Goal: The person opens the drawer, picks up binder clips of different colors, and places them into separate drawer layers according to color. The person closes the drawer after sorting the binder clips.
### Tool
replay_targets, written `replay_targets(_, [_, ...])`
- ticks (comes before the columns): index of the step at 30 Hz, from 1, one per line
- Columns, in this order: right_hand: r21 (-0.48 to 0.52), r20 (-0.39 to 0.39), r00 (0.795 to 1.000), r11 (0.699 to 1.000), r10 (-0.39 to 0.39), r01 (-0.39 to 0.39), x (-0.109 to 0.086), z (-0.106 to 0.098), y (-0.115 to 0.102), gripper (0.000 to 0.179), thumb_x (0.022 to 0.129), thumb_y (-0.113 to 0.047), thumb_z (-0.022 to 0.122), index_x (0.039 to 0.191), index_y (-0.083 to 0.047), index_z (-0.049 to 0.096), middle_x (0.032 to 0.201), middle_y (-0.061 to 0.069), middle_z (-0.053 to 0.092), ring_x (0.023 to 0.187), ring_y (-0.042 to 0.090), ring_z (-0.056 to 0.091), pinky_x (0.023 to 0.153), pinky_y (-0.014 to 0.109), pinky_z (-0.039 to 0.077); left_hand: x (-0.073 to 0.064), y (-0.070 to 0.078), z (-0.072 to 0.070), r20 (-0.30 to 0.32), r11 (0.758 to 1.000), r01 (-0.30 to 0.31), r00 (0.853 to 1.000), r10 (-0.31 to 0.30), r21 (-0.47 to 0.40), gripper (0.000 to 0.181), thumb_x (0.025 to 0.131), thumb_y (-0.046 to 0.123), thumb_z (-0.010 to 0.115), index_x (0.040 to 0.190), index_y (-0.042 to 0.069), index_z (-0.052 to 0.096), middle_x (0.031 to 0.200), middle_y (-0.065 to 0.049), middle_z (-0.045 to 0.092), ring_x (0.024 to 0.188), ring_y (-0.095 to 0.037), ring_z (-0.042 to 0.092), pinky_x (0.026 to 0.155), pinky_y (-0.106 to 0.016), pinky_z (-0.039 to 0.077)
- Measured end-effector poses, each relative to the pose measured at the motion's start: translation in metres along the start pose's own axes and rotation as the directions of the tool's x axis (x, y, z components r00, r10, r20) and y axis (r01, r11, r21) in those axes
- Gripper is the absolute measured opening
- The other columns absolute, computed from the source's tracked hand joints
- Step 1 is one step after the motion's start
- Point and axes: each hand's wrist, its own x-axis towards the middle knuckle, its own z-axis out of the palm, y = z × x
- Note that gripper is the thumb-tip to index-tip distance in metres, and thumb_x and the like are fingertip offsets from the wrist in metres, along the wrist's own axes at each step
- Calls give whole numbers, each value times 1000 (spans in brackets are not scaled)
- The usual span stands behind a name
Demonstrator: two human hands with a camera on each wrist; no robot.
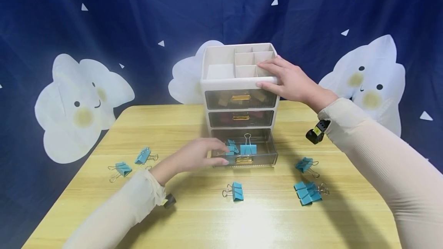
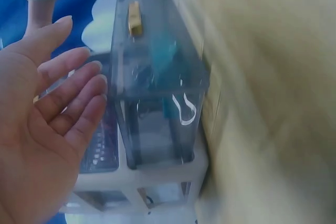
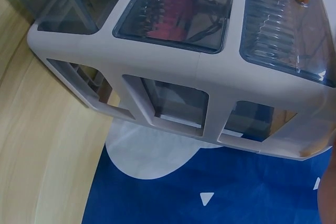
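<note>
A white desktop organizer (image 1: 221, 84) with smoky see-through drawers stands at the table's back; its bottom drawer (image 1: 261, 159) is pulled out. Inside that drawer are several blue binder clips, one (image 1: 248, 149) with a wire handle standing up. My left hand (image 1: 199, 156) is at the drawer's left front corner with fingers extended; in the left wrist view its fingers (image 2: 79, 95) are loosely bent with nothing in them. On the organizer's top right edge rests my right hand (image 1: 290, 80), fingers over the compartments and thumb at the front rim.
Blue binder clips lie on the wooden table (image 1: 194, 222): two at left, including one clip (image 1: 142, 156); one clip (image 1: 237, 191) in front; several at right, including one clip (image 1: 304, 164). Upper drawers, such as the middle drawer (image 1: 221, 119), are closed. A blue curtain (image 1: 149, 7) hangs behind.
</note>
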Motion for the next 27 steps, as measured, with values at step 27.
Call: replay_targets(27, [2,1,1000,1000,8,-8,0,0,-1,59,94,-43,64,141,-9,52,139,10,49,128,30,43,101,53,39,-21,35,61,158,991,137,978,-135,-2,81,77,64,66,139,13,54,140,-1,53,126,-20,51,107,-40,39])
